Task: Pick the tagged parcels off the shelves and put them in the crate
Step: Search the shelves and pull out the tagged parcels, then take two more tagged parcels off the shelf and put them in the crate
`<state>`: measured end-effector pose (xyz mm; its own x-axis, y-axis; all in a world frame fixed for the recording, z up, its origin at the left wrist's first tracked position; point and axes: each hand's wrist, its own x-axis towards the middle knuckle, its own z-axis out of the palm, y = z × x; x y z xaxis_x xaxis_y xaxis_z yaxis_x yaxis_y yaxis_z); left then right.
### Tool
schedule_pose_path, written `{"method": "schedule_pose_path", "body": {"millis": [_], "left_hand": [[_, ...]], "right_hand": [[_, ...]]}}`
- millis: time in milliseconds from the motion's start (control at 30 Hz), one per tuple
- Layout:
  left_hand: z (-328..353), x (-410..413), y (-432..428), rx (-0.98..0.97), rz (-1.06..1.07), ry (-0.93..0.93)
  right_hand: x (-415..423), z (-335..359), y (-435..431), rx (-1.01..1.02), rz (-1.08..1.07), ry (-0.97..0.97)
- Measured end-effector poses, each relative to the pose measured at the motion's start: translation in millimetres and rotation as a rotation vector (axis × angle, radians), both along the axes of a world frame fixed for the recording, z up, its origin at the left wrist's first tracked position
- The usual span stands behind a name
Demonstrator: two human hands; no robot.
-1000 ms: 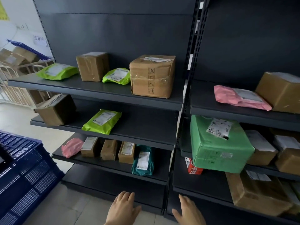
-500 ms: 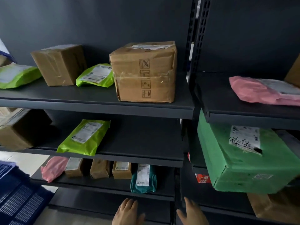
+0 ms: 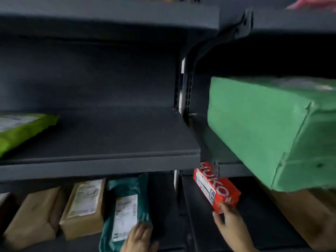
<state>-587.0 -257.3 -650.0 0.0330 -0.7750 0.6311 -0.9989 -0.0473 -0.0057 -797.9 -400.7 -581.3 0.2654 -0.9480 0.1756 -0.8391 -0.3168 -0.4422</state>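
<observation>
The view is blurred by motion. A teal mailer bag (image 3: pixel 125 206) with a white label lies on the lower left shelf, and the fingers of my left hand (image 3: pixel 138 239) rest on its near right corner. On the lower right shelf a red box (image 3: pixel 216 188) with white lettering lies at an angle. My right hand (image 3: pixel 232 226) holds its near end, thumb on the left side and fingers over the top. The crate is out of view.
A big green parcel (image 3: pixel 254 124) juts over the right shelf above the red box, with a brown box (image 3: pixel 309 215) below it. Two brown labelled parcels (image 3: pixel 85 206) stand left of the teal mailer. A lime mailer (image 3: pixel 21 130) lies on the dark middle shelf (image 3: pixel 100 166).
The view has dropped and moved in close to the lower shelves. Both hands have reached forward: the left onto the teal mailer, the right onto the red box.
</observation>
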Motion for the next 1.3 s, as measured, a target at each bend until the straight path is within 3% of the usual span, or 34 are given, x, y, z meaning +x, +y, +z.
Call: {"method": "schedule_pose_path", "body": {"millis": [33, 67, 100, 133, 167, 233, 333, 633, 733, 867, 1300], "left_hand": [[12.2, 22.9, -9.2, 0.170, -0.074, 0.171], [8.8, 24.4, -20.4, 0.036, -0.061, 0.167], [13.9, 24.4, -29.5, 0.033, 0.039, 0.252], [8.2, 37.4, -42.9, -0.052, 0.057, 0.197], [1.1, 38.3, -42.9, 0.006, 0.039, 0.156], [-4.2, 40.8, -45.6, 0.091, -0.007, 0.226], [-13.8, 56.8, -51.9, 0.022, -0.003, 0.187], [-30.1, 49.0, -43.0, 0.076, -0.032, 0.193], [-20.4, 39.3, -38.0, 0.188, -0.038, 0.206], [-14.3, 31.9, -32.0, 0.242, -0.023, 0.196], [-0.6, 43.2, -4.4, 0.323, -0.029, 0.236]], "right_hand": [[1.8, -2.6, -9.0, -0.078, 0.010, -0.036], [1.3, -9.4, -22.3, -0.102, 0.000, -0.070], [2.0, -11.5, -37.2, -0.143, -0.041, -0.054], [2.7, -10.8, -47.6, -0.185, -0.055, -0.034], [5.3, -9.8, -57.0, -0.220, -0.087, 0.007], [8.7, -10.3, -72.6, -0.148, -0.168, 0.139], [11.8, -10.6, -81.9, -0.036, -0.212, 0.208], [-5.3, -23.7, -12.9, -0.075, -0.120, 0.133], [-12.4, -31.2, -5.3, -0.009, -0.180, -0.170], [-10.3, -30.7, 6.6, 0.343, -0.198, -0.825], [15.9, -44.3, 49.9, 0.426, -0.190, -1.130]]}}
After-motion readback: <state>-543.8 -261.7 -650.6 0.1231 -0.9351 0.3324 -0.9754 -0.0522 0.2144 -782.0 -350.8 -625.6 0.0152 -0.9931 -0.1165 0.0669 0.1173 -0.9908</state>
